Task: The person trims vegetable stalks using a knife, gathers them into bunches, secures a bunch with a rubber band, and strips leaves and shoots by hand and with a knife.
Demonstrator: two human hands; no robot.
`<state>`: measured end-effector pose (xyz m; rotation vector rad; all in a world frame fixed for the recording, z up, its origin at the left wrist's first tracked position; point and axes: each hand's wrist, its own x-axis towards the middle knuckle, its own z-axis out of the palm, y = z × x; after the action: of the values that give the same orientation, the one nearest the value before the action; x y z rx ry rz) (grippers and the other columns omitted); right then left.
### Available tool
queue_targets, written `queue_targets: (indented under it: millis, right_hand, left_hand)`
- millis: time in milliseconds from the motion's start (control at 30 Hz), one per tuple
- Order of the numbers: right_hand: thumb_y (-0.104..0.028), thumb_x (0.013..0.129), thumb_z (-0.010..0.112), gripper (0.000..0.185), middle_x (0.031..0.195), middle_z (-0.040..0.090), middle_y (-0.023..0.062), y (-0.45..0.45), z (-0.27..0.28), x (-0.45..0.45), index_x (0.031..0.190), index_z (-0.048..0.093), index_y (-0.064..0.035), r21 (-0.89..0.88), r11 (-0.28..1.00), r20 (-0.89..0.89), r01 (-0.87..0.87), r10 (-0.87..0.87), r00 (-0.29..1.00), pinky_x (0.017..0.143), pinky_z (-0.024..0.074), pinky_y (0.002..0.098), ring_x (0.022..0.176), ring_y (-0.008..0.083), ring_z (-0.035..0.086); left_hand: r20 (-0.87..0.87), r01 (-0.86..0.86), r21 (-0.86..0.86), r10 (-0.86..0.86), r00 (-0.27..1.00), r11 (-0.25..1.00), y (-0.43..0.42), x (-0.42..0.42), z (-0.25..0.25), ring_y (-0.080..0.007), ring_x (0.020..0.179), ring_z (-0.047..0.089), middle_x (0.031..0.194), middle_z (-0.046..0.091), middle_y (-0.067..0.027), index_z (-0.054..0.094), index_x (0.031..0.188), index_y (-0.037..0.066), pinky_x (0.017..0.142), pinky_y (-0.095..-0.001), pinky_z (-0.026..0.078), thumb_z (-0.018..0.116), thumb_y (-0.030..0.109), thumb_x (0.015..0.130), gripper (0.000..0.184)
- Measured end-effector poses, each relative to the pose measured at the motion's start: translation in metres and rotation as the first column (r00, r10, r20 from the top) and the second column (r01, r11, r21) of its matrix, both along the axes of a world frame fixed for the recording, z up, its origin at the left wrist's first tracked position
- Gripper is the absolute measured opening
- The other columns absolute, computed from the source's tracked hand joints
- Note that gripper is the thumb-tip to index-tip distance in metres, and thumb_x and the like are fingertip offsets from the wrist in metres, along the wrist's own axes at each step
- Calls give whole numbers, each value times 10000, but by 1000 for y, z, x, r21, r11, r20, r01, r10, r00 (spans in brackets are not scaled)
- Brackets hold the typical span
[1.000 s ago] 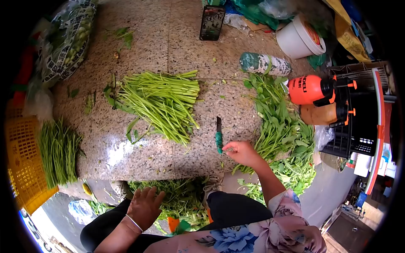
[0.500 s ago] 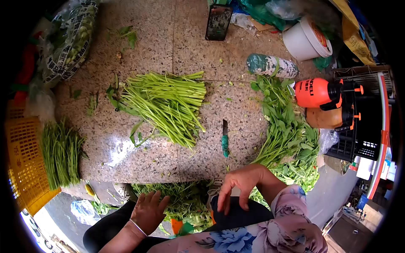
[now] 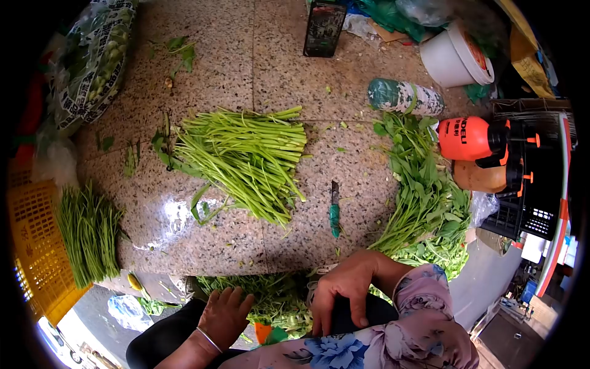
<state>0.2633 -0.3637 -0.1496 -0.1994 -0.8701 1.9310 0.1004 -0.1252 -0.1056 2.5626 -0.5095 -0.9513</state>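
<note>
My left hand (image 3: 225, 315), with a bracelet at the wrist, is held over my lap, palm down, fingers apart and holding nothing. My right hand (image 3: 345, 290) hangs just past the table's front edge above my knee, its fingers pointing down and apart, with nothing in it. A knife (image 3: 334, 210) with a green-wrapped handle lies on the speckled stone table (image 3: 203, 249), beyond my right hand. Left of the knife rests a loose pile of cut green stems (image 3: 243, 160). Leafy greens (image 3: 424, 197) are heaped along the table's right side.
A yellow crate (image 3: 40, 240) and a dark green stem bundle (image 3: 90, 237) stand at the left. Beyond are a bagged vegetable pack (image 3: 95, 61), a phone (image 3: 324, 29), a white bucket (image 3: 452, 56), a wrapped roll (image 3: 405, 97) and an orange sprayer (image 3: 464, 138). Greens (image 3: 264, 295) lie below the table edge.
My right hand has drawn back from beside the knife handle to above my knee. My left hand has shifted slightly right in view, as has most of the scene.
</note>
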Motion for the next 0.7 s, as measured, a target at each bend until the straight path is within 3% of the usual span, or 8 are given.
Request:
queue_targets:
  millis: [200, 300, 333, 367, 433, 500, 533, 700]
  right_hand:
    - [-274, 666, 773, 474, 1073, 612, 167, -1, 0, 14, 1013, 633, 18, -49, 997, 48, 62, -60, 997, 873, 421, 351, 1005, 269, 574]
    - [-201, 774, 655, 162, 656, 631, 11, 2, 3, 34, 813, 671, -45, -147, 957, 616, 249, -108, 781, 523, 417, 274, 549, 102, 531]
    - [-187, 815, 627, 148, 760, 658, 39, 2, 4, 50, 827, 653, -42, -216, 937, 763, 275, -14, 647, 659, 473, 258, 704, 130, 613]
    - [-181, 824, 617, 146, 792, 658, 34, -2, -2, 66, 864, 647, -44, -229, 811, 778, 539, -181, 602, 653, 480, 278, 701, 123, 605]
    - [-167, 825, 619, 153, 806, 643, 56, -1, -34, 109, 901, 617, -34, -112, 198, 811, 974, -548, 204, 681, 490, 269, 735, 111, 591]
    - [-196, 761, 678, 269, 856, 633, 61, 10, -59, 171, 948, 600, -18, 205, -318, 882, 926, -349, -315, 723, 485, 283, 757, 138, 597]
    - [-236, 739, 693, 398, 962, 612, 123, 5, -93, 211, 1030, 555, -1, 497, -345, 804, 797, -164, -572, 793, 470, 326, 883, 204, 587]
    - [-396, 665, 723, 773, 1215, 463, 212, 30, -131, 312, 1241, 397, 4, 661, -345, 745, 667, 196, -637, 941, 378, 429, 1134, 332, 448]
  left_hand:
    - [14, 31, 11, -31, 999, 999, 2, 8, -3, -265, 1050, 469, 1119, 500, -114, 506, 1158, 106, 923, -394, 336, 628, 207, 694, 490]
    - [-33, 25, 1, -25, 999, 1000, 4, 11, -7, -266, 1068, 464, 1136, 498, -116, 500, 1169, 105, 928, -400, 332, 631, 223, 701, 501]
    - [-35, 30, 1, -30, 999, 1000, 4, 12, -6, -266, 1068, 464, 1136, 498, -116, 500, 1169, 105, 928, -400, 332, 631, 223, 701, 501]
    - [-38, 29, 9, -29, 999, 1000, 4, 12, -6, -267, 1077, 462, 1142, 498, -118, 499, 1171, 104, 930, -404, 331, 630, 226, 703, 501]
    - [-45, 27, 24, -26, 999, 999, 4, 14, -6, -269, 1085, 461, 1147, 498, -120, 498, 1172, 104, 932, -408, 330, 629, 229, 705, 502]
    - [-68, 18, 12, -17, 998, 1000, 4, 14, -8, -272, 1099, 457, 1159, 496, -125, 494, 1180, 103, 935, -420, 331, 627, 234, 708, 507]
    - [-70, 16, 16, -14, 997, 1000, 4, 15, -8, -272, 1099, 457, 1159, 496, -125, 494, 1180, 103, 935, -420, 331, 627, 234, 708, 507]
    - [-91, 43, 41, -39, 995, 998, 1, 20, -6, -287, 1113, 448, 1179, 474, -133, 465, 1199, 107, 929, -426, 347, 669, 274, 704, 561]
